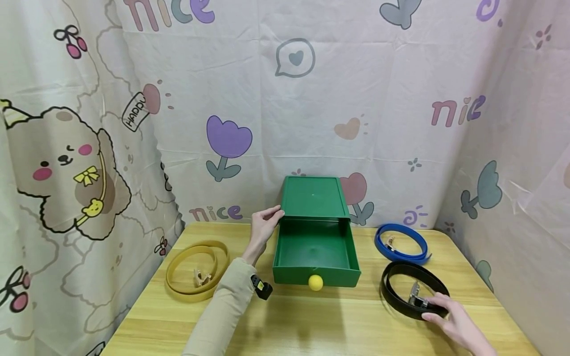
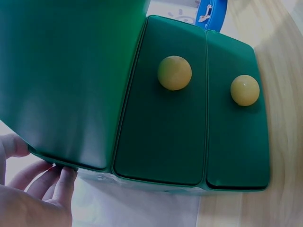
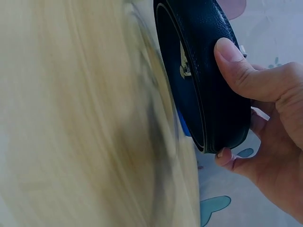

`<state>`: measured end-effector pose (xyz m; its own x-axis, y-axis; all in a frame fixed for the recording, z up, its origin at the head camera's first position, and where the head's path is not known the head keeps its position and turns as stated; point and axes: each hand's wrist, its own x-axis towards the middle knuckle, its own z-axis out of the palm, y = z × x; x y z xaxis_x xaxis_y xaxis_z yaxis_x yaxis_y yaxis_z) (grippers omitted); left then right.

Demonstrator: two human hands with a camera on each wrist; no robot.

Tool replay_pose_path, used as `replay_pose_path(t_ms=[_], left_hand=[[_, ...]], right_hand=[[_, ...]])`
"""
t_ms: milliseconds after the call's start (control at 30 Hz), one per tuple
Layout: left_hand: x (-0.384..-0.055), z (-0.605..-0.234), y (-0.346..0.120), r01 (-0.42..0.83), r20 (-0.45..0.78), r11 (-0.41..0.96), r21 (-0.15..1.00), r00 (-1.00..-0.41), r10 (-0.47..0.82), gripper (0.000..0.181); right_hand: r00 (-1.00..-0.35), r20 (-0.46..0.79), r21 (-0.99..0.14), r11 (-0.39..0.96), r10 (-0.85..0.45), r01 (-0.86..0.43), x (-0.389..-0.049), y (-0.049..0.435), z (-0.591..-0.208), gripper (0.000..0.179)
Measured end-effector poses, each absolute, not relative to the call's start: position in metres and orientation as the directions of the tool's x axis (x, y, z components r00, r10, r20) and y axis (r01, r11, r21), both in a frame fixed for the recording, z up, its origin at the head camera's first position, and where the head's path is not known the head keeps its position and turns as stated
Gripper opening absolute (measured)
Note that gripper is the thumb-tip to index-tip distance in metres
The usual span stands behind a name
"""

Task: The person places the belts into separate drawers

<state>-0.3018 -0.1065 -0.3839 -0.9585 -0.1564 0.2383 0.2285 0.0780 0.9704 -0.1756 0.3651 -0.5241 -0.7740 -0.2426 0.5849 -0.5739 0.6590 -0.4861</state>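
Note:
A green drawer cabinet (image 1: 315, 195) stands at the back middle with its top drawer (image 1: 317, 277) pulled out; the drawer's inside is bare. My left hand (image 1: 263, 227) rests its fingertips against the cabinet's left side. Seen in the left wrist view, its thumb and fingers (image 2: 66, 184) touch the edge beside the pulled-out drawer. At the right, my right hand (image 1: 451, 319) grips a coiled black belt (image 1: 401, 306) near its silver buckle. In the right wrist view the thumb presses the outer face of that belt (image 3: 218, 104), and the other fingers are partly hidden behind it.
A coiled blue belt (image 1: 403, 257) lies behind the black one. To the left of the cabinet lies a coiled yellow belt (image 1: 171, 282). Two lower drawers with yellow knobs (image 2: 174, 73) are pushed in. A printed curtain (image 1: 303, 109) hangs behind the wooden table (image 1: 320, 326).

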Motion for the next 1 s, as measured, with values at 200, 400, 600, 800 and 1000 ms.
replay_pose_path(t_ms=[200,400,600,800,1000], left_hand=[[-0.303,-0.385,-0.106,0.232,0.242,0.076,0.97,-0.957,-0.161,0.034],[-0.304,-0.385,-0.106,0.231,0.242,0.083,0.969,-0.958,-0.157,0.034],[-0.303,-0.384,-0.107,0.221,0.233,0.091,0.971,-0.96,-0.157,0.034],[-0.303,-0.385,-0.107,0.217,0.228,0.084,0.973,-0.961,-0.157,0.034],[-0.303,-0.385,-0.107,0.223,0.234,0.086,0.971,-0.96,-0.155,0.034]], right_hand=[[-0.76,0.605,-0.473,0.661,-0.236,-0.582,-0.174,0.365,-0.514,0.032],[-0.755,0.617,-0.447,0.692,-0.222,-0.568,-0.172,0.364,-0.5,0.036],[-0.733,0.642,-0.434,0.681,-0.225,-0.59,-0.176,0.364,-0.485,0.036],[-0.66,0.695,-0.372,0.644,-0.285,-0.669,-0.186,0.362,-0.471,0.039],[-0.635,0.697,-0.344,0.622,-0.333,-0.704,-0.191,0.356,-0.452,0.036]])
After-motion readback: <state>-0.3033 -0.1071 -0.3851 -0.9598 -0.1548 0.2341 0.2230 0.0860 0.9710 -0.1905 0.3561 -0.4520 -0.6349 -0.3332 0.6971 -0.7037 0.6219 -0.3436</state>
